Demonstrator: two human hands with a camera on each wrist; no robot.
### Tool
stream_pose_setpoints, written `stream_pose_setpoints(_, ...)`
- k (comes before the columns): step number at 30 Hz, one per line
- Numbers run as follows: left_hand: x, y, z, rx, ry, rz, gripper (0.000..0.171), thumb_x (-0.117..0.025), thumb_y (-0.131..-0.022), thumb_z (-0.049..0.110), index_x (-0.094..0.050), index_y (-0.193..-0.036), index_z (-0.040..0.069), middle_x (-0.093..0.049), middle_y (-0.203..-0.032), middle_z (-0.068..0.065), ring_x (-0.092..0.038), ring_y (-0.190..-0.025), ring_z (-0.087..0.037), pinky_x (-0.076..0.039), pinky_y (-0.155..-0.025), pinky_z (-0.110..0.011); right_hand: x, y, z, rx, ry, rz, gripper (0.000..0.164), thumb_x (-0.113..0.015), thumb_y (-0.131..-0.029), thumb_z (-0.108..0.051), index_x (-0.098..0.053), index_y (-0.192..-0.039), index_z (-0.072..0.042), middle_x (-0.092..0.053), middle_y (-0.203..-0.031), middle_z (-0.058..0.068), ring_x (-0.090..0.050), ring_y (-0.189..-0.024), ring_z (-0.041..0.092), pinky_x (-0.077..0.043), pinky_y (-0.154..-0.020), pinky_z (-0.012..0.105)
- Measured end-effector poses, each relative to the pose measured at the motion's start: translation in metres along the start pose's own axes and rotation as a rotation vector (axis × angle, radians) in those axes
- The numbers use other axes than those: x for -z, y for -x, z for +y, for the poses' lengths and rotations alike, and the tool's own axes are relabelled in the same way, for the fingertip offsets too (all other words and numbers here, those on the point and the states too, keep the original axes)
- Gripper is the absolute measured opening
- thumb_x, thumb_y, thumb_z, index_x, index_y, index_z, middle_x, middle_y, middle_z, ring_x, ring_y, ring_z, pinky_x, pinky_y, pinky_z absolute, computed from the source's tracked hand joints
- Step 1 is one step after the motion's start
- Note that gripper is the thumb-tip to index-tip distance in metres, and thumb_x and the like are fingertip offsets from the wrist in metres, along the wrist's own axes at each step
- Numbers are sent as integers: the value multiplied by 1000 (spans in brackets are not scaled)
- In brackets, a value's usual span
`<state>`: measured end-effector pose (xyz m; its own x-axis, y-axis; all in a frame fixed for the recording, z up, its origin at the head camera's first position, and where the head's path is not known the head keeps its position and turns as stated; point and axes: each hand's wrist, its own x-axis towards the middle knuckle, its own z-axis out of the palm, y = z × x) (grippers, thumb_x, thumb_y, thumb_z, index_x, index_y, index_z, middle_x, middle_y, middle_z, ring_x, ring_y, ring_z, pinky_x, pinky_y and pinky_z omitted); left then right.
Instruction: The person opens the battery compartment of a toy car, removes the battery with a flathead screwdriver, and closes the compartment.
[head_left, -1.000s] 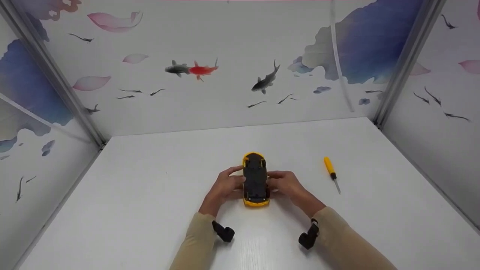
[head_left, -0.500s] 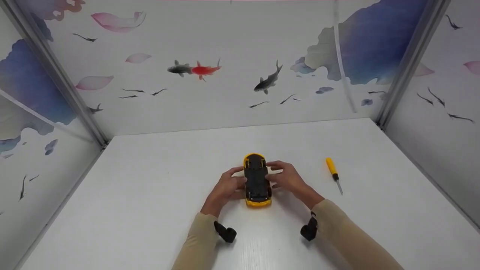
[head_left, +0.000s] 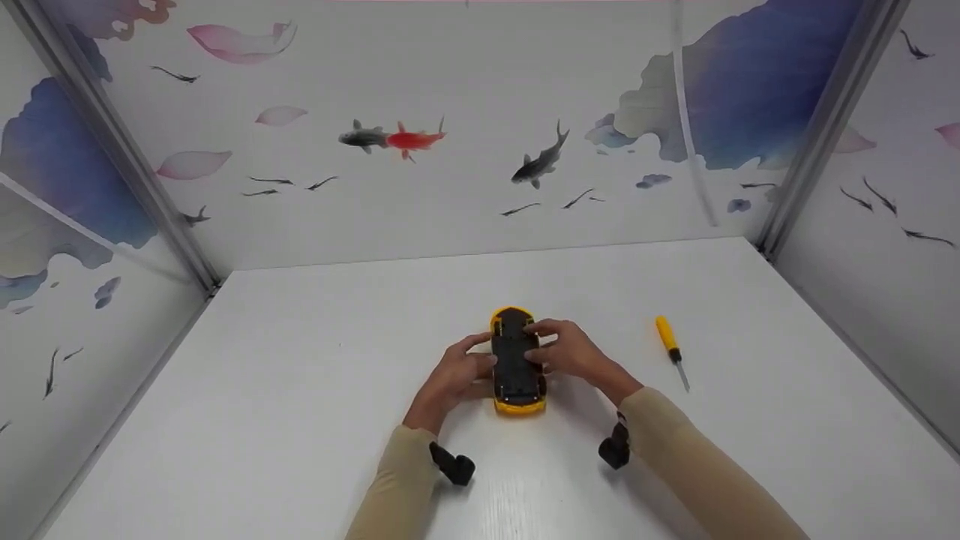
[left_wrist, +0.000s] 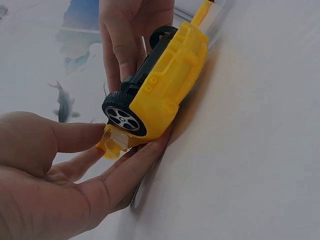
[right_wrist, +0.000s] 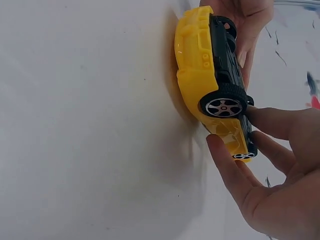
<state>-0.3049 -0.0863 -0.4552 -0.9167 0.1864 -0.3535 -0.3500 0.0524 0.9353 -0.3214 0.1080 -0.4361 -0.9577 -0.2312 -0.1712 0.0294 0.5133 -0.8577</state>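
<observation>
Yellow toy car (head_left: 518, 375), upturned — between both hands (head_left: 454, 369) (head_left: 574, 351), touching each

A second before, the right hand (head_left: 576, 351) kept its fingers along the side edge of the toy car (head_left: 515, 366). By this moment they had reached over, and two fingertips (head_left: 532, 328) lay upon the black underside. The right sleeve (head_left: 679, 442) and its small black device (head_left: 614, 451) had also moved slightly forward.

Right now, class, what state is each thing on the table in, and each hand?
Yellow toy car: upside down, held by both hands.
Yellow-handled screwdriver: lying flat, in neither hand.
Left hand: gripping the toy car.
Right hand: holding the toy car's opposite side.
</observation>
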Motion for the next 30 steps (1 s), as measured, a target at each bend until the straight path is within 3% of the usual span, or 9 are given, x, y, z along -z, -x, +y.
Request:
stream_pose_setpoints(9, 3, -3, -1, -13, 19, -17, 52, -52, -89, 7, -40, -138, 21, -52, -131, -14, -61, -105, -25, -53, -85, -40, 2, -4, -4, 49, 42, -48, 42, -66, -82, -5, -57, -122, -12, -51, -126, 15, -61, -100, 26, -56, -70, 32)
stream_pose_setpoints(17, 3, -2, -1, -12, 31, -30, 51, -52, -90, 7, -40, -137, 20, -51, -132, -14, -59, -108, -26, -52, -86, -41, 2, -8, -7, -18, 45, -61, 42, -65, -82, -3, -56, -122, -10, -49, -129, 14, -60, -103, 26, -57, -72, 34)
stream_pose_setpoints(24, 3, -1, 0, -6, 55, -34, 51, -52, -89, 6, -42, -135, 23, -52, -131, -12, -60, -106, -26, -53, -85, -41, 0, -8, -9, -22, 67, -34, 41, -66, -81, -2, -55, -120, -8, -47, -131, 14, -56, -107, 27, -56, -75, 34)
stream_pose_setpoints(30, 3, -2, 0, -6, 26, -22, 51, -53, -88, 6, -43, -135, 23, -53, -129, -11, -61, -105, -24, -52, -85, -39, -1, -8, -5, 20, 106, 3, 38, -66, -81, -3, -55, -117, -9, -41, -132, 15, -50, -118, 30, -53, -85, 38)
